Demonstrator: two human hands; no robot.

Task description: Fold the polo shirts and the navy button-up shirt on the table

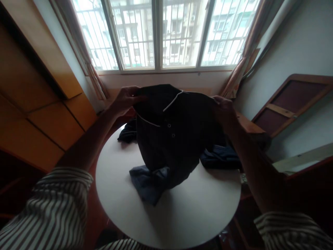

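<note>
A black polo shirt (182, 118) with white-edged collar and two pale buttons hangs between my hands above the round white table (114, 187). My left hand (127, 99) pinches its upper left part, thumb and fingers closed on the cloth. At the shirt's upper right, my right hand (224, 106) grips the fabric; its fingers are partly dark in shadow. The lower end of the shirt droops toward the tabletop, where a bluish-grey piece of cloth (149, 184) shows under it; whether it belongs to the shirt I cannot tell.
Folded dark blue clothing (221, 158) lies at the table's right. A dark garment (128, 131) lies at the back left. Behind are a barred window (137, 34) and curtains. Wooden cabinets (47, 118) stand left, a wooden-framed panel (291, 104) right.
</note>
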